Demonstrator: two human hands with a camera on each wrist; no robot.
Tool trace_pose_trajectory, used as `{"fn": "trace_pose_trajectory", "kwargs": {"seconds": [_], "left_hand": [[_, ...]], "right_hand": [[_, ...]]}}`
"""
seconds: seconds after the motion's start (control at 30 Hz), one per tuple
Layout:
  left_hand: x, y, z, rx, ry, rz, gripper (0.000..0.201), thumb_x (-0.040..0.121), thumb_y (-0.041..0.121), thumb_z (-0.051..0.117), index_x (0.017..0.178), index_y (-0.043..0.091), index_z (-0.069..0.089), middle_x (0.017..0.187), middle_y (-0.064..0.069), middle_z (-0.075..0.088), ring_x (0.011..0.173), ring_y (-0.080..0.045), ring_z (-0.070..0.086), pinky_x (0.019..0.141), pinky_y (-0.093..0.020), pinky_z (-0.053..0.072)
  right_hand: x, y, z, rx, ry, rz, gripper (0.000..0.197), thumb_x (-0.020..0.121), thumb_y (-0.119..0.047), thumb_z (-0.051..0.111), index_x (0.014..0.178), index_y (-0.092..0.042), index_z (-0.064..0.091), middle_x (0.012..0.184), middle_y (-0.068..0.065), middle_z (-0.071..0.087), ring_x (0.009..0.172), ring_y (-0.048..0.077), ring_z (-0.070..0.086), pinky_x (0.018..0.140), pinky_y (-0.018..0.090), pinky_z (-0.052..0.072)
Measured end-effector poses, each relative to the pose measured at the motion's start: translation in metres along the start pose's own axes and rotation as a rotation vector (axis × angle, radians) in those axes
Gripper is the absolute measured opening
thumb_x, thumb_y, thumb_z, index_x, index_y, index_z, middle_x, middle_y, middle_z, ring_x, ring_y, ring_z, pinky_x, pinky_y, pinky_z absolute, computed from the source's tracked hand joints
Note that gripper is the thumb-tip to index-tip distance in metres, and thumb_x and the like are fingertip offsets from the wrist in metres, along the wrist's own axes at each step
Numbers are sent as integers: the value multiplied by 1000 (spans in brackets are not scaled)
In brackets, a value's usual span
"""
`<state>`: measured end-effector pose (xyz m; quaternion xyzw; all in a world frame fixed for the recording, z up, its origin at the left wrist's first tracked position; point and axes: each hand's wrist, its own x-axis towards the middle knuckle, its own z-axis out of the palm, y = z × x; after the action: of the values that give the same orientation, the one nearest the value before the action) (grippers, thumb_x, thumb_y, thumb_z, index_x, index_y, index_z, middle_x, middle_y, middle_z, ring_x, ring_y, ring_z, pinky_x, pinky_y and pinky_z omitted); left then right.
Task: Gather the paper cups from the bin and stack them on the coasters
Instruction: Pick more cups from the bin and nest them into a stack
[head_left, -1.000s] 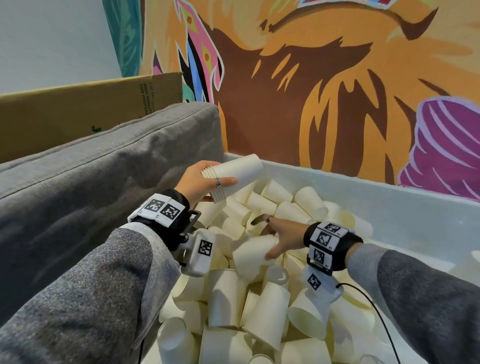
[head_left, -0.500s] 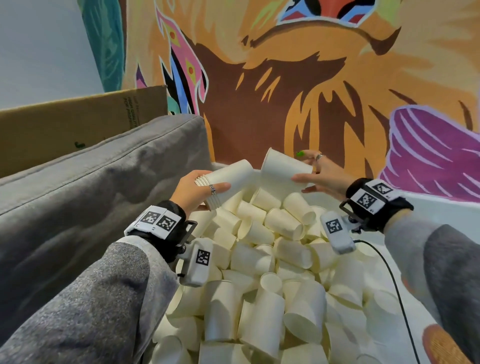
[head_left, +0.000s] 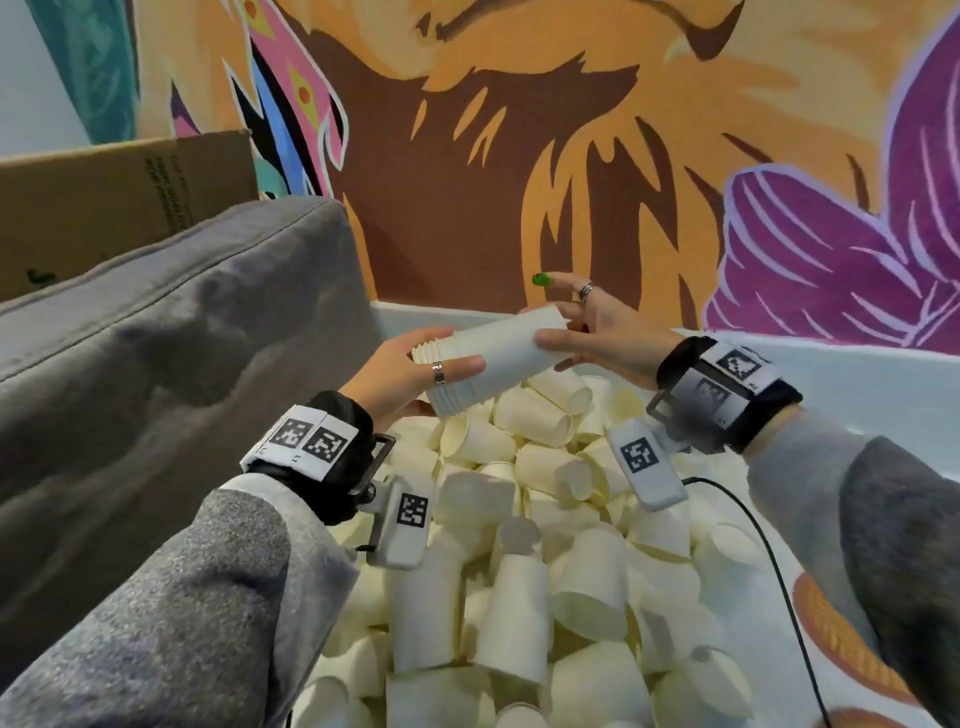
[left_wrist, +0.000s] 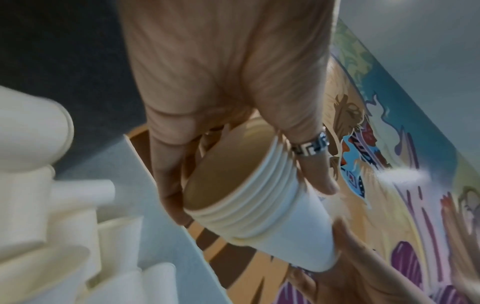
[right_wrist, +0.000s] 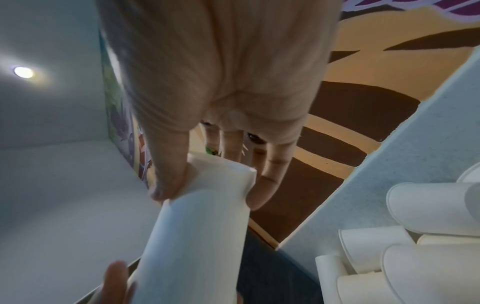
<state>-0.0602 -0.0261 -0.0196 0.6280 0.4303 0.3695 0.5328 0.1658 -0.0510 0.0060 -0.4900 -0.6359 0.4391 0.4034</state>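
White nested cup stack (head_left: 488, 358) lies tilted above the bin (head_left: 857, 384) of loose cups (head_left: 524, 525). Left hand (head_left: 400, 374) grips its rim end; right hand (head_left: 602, 338) pinches the base end between thumb and fingers.

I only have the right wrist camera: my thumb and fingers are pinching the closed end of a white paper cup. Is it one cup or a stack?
Observer: A nested stack of white paper cups. The left wrist view shows several rims layered at its open end.
Operator: What holds that end?
Observer: The left hand grips it at the rims, with the ringed thumb lying across the side.
Operator: How does it lie?
Observer: In the head view it is nearly level, open end slightly lower, above the loose white paper cups in the pale bin.
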Motion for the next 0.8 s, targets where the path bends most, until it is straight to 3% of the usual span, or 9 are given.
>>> {"fn": "trace_pose_trajectory", "kwargs": {"seconds": [0.2, 0.3, 0.5, 0.63, 0.73, 0.8], "left_hand": [[-10, 10, 29, -65, -70, 47, 49, 83, 19, 69, 128, 22, 49, 114, 1, 57, 101, -17, 56, 78, -31, 51], [-12, 23, 49, -111, -65, 77, 70, 81, 17, 71, 140, 18, 34, 129, -2, 48, 112, -19, 53, 88, -36, 51], [-15, 47, 99, -78, -232, 146, 73, 77, 20, 76, 138, 10, 38, 131, -14, 51, 110, -22, 59, 82, -36, 56], [-22, 62, 157, 1, -306, 110, 50, 81, 24, 72, 122, 14, 46, 115, -7, 58, 112, -25, 58, 95, -42, 51], [-27, 69, 203, 94, -353, 117, 71, 65, 37, 81, 124, 17, 48, 119, -5, 60, 113, -23, 59, 97, -42, 50], [-30, 70, 233, 128, -389, 125, 67, 67, 29, 84, 123, 21, 49, 121, -3, 60, 114, -20, 58, 97, -41, 50]], "right_hand": [[-27, -10, -2, 139, 45, -39, 55, 89, -10, 57, 136, -22, 31, 137, 8, 46, 111, 23, 57, 78, 38, 58], [-44, -23, -12, 253, 169, -112, 50, 88, -9, 58, 131, -21, 36, 125, 5, 52, 110, 23, 55, 77, 41, 58], [-83, -33, -50, 323, 345, -171, 53, 87, -12, 63, 131, -17, 35, 115, 7, 55, 109, 25, 57, 85, 47, 55], [-120, -28, -90, 254, 465, -181, 65, 82, -21, 69, 137, -14, 36, 104, 2, 61, 104, 21, 61, 83, 41, 56], [-150, -22, -120, 205, 492, -192, 74, 74, -32, 70, 138, -15, 35, 106, 2, 62, 98, 18, 61, 75, 34, 54], [-170, -17, -137, 166, 459, -185, 67, 75, -31, 66, 134, -17, 38, 104, -1, 65, 93, 12, 64, 72, 28, 53]]}}
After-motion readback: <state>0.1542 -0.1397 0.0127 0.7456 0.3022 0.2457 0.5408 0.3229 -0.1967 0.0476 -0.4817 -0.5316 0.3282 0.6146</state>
